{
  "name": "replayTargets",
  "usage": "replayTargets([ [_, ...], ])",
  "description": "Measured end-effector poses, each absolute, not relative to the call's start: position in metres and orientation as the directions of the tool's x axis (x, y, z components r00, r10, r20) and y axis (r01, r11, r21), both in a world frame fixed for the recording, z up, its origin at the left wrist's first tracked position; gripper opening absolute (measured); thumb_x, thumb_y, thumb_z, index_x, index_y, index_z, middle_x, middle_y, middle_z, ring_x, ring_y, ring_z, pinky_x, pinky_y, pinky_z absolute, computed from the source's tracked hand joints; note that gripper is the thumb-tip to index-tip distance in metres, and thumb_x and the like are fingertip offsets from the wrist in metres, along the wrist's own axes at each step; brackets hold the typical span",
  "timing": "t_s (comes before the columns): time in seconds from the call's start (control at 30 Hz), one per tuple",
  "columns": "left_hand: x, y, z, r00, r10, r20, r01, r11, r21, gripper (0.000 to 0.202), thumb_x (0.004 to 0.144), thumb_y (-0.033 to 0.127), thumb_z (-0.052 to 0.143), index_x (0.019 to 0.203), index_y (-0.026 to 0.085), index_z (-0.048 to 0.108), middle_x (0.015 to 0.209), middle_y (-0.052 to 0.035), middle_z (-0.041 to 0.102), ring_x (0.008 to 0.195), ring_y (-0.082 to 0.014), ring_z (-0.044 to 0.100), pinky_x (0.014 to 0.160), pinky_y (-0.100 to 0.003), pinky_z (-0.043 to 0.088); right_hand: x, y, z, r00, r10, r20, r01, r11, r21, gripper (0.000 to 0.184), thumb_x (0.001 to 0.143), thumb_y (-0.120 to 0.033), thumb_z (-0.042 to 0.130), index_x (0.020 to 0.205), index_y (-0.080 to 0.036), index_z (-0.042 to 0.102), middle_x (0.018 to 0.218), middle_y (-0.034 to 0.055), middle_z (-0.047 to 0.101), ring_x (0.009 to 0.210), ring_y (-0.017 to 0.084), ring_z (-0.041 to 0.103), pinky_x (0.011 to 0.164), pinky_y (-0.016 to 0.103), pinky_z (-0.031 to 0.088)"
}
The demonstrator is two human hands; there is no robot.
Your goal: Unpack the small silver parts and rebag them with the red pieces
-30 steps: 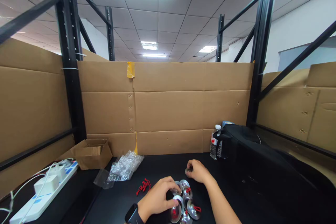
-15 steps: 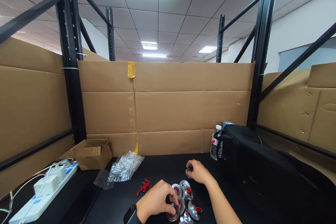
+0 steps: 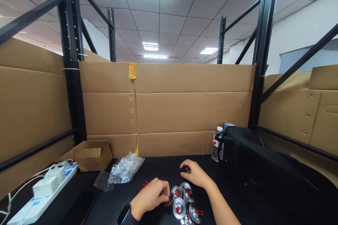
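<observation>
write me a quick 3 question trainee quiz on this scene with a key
1. Multiple choice: what colour are the cords on the metal discs? a) blue b) green c) red
2. True or false: the left hand is the one with a dark watch on its wrist.
3. Short answer: what stands upright beside the black bag, near its handle?

Key: 1. c. 2. True. 3. A clear bottle with a white cap.

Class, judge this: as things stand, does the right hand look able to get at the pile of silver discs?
Probably yes: the right hand is just beyond the silver discs, with only black tabletop showing in between. The left hand is at their left side, leaving that approach free.
</observation>
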State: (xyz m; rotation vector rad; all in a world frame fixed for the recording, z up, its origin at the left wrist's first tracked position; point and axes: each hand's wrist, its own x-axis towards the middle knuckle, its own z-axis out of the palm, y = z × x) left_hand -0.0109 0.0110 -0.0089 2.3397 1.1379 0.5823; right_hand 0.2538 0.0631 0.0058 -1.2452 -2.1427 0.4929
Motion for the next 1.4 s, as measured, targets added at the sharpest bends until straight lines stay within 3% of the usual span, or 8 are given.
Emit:
replayTargets([
  [0.23, -0.021, 0.021, 0.003, 0.361, 0.857, 0.368, 0.443, -0.505, 0.741, 0.015, 0.086, 0.025, 0.060, 0.092, 0.018, 0.071, 0.085, -0.0029, 0.074, 0.081, -0.0165, 0.065, 0.076, -0.024, 0.047, 0.207, 0.039, 0.012, -0.491, 0.803, 0.339, 0.378, 0.547, -0.747, 0.056, 0.067, -0.031, 0.084, 0.121, -0.028, 0.067, 0.115, 0.0050, 0.071, 0.098, 0.024, 0.068, 0.080, 0.033, 0.052],
  [0.4, -0.013, 0.032, -0.011, 0.294, 0.881, 0.371, 0.192, -0.434, 0.880, 0.024, 0.084, 0.034, 0.066, 0.091, 0.013, 0.073, 0.087, -0.0085, 0.076, 0.080, -0.0202, 0.070, 0.075, -0.029, 0.053, 0.188, 0.035, 0.003, -0.512, 0.775, 0.370, 0.147, 0.503, -0.851, 0.041, 0.076, -0.027, 0.076, 0.116, -0.023, 0.068, 0.104, 0.0045, 0.073, 0.090, 0.022, 0.072, 0.081, 0.034, 0.056],
  [0.5, -0.010, 0.037, -0.014, 0.205, 0.909, 0.364, 0.111, -0.391, 0.914, 0.029, 0.080, 0.038, 0.072, 0.089, 0.011, 0.074, 0.088, -0.0110, 0.076, 0.078, -0.0220, 0.072, 0.073, -0.030, 0.054, 0.186, 0.037, 0.000, -0.483, 0.794, 0.370, 0.042, 0.443, -0.896, 0.047, 0.073, -0.025, 0.079, 0.118, -0.023, 0.065, 0.115, 0.0063, 0.069, 0.087, 0.019, 0.072, 0.080, 0.034, 0.057],
  [0.63, -0.011, 0.037, -0.009, 0.149, 0.927, 0.345, 0.056, -0.356, 0.933, 0.033, 0.072, 0.042, 0.080, 0.083, 0.012, 0.072, 0.084, -0.0101, 0.076, 0.077, -0.0232, 0.073, 0.073, -0.031, 0.056, 0.187, 0.038, 0.001, -0.426, 0.830, 0.360, 0.005, 0.400, -0.917, 0.060, 0.063, -0.028, 0.088, 0.118, -0.023, 0.064, 0.125, 0.0085, 0.064, 0.094, 0.022, 0.072, 0.082, 0.035, 0.058],
  [0.8, -0.012, 0.033, -0.005, 0.171, 0.930, 0.325, 0.038, -0.336, 0.941, 0.032, 0.068, 0.040, 0.083, 0.076, 0.012, 0.070, 0.076, -0.0081, 0.074, 0.072, -0.0219, 0.072, 0.071, -0.031, 0.055, 0.187, 0.037, 0.002, -0.467, 0.811, 0.354, 0.008, 0.404, -0.915, 0.046, 0.067, -0.027, 0.085, 0.108, -0.020, 0.067, 0.109, 0.0063, 0.068, 0.085, 0.019, 0.071, 0.077, 0.033, 0.057],
  [1.03, -0.012, 0.031, -0.009, 0.269, 0.912, 0.311, 0.043, -0.334, 0.942, 0.026, 0.070, 0.033, 0.081, 0.071, 0.014, 0.064, 0.076, -0.0064, 0.074, 0.072, -0.0186, 0.069, 0.072, -0.029, 0.052, 0.192, 0.040, -0.001, -0.517, 0.784, 0.344, -0.010, 0.396, -0.918, 0.057, 0.061, -0.023, 0.087, 0.116, -0.023, 0.069, 0.117, 0.0077, 0.069, 0.093, 0.020, 0.069, 0.073, 0.030, 0.055],
  [1.17, -0.013, 0.027, -0.005, 0.317, 0.891, 0.325, 0.174, -0.391, 0.904, 0.015, 0.072, 0.026, 0.074, 0.071, 0.014, 0.065, 0.076, -0.0050, 0.073, 0.073, -0.0180, 0.068, 0.073, -0.027, 0.050, 0.193, 0.041, 0.002, -0.544, 0.776, 0.320, 0.058, 0.415, -0.908, 0.056, 0.059, -0.023, 0.087, 0.113, -0.023, 0.071, 0.116, 0.0065, 0.070, 0.087, 0.019, 0.068, 0.069, 0.028, 0.054],
  [1.4, -0.064, 0.035, 0.003, 0.362, 0.892, 0.270, 0.689, -0.452, 0.567, 0.018, 0.073, 0.018, 0.060, 0.082, 0.018, 0.076, 0.083, -0.0027, 0.077, 0.080, -0.0176, 0.068, 0.079, -0.026, 0.047, 0.233, 0.067, 0.002, -0.283, 0.876, 0.391, 0.411, 0.479, -0.776, 0.051, 0.064, -0.015, 0.074, 0.115, -0.020, 0.068, 0.105, 0.0055, 0.069, 0.077, 0.015, 0.063, 0.069, 0.026, 0.051],
])
